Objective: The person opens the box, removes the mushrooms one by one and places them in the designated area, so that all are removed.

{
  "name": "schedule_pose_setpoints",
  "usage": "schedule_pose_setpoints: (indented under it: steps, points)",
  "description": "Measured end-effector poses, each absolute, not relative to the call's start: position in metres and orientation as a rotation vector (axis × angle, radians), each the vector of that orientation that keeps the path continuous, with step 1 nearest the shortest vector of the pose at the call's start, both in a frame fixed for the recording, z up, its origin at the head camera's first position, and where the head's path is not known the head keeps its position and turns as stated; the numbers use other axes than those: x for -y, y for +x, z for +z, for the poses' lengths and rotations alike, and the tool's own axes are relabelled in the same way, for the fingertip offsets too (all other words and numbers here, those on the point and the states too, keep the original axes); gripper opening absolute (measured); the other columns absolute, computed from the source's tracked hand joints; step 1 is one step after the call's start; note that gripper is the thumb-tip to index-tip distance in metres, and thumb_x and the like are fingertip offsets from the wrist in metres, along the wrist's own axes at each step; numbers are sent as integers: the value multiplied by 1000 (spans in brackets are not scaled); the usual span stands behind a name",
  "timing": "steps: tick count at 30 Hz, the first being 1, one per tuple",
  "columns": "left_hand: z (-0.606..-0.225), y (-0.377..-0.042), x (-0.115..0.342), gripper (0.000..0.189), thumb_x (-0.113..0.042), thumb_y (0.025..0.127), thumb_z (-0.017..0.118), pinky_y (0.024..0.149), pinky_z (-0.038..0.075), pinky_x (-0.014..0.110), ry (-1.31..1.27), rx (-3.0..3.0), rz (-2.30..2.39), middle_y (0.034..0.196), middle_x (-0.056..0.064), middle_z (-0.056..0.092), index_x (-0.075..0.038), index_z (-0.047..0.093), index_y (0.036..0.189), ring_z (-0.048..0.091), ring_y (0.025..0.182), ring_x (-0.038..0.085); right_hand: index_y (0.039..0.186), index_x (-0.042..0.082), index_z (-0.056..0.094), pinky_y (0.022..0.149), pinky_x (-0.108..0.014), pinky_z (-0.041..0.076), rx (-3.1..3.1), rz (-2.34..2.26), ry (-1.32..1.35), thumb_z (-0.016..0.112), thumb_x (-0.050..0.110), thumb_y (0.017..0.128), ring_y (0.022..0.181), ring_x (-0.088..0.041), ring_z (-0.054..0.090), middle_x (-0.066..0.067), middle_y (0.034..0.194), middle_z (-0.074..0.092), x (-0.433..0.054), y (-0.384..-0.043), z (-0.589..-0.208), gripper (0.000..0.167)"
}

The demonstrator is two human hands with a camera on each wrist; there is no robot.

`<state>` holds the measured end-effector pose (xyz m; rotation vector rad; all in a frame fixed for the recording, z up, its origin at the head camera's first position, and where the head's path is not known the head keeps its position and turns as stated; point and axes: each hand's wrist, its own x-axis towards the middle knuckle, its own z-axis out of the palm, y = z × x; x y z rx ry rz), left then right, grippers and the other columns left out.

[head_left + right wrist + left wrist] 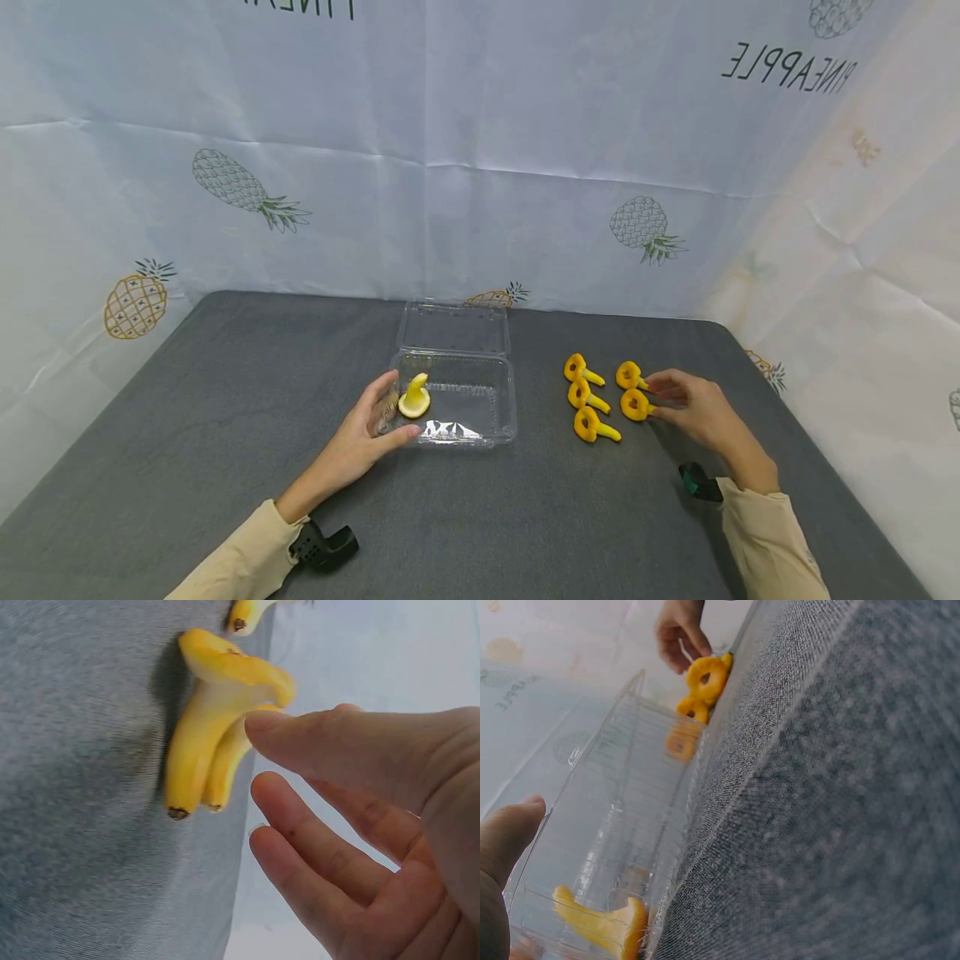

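Observation:
A clear plastic clamshell container [480, 408] lies with its lid folded back. My left hand [365, 427] holds its left side, the thumb at the near edge and the fingers round the far side. Inside, near that hand, one yellow mushroom [415, 400] stands cap down, stem up. On the right, my right hand [697, 407] is beside two yellow mushrooms; the nearer mushroom [635, 405] has its stem toward the fingers. In the right wrist view, the thumb [277, 733] overlaps the mushrooms [196, 742], and nothing shows between thumb and fingers.
Three more yellow mushrooms, including a middle mushroom [583, 393], form a column between the container and my right hand. A dark grey cloth [480, 525] covers the table. White pineapple-print curtains [450, 208] hang behind and at the sides.

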<state>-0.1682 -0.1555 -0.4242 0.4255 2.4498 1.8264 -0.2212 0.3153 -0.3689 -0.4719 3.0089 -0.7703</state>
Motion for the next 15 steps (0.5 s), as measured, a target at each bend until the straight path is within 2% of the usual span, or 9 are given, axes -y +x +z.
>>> schedule_pose_setpoints:
  steps: [15]
  points:
    - [-426,-169,156,90,-21,94,70,121,27,57,438,-2431,1845,165,22,9,-4,10,158,14,152,44,124,-3,60,89,-54,58,-3022,-831,-494,70,6,91,110,-43,64,-25,122,64,-299,-214,-352,36]
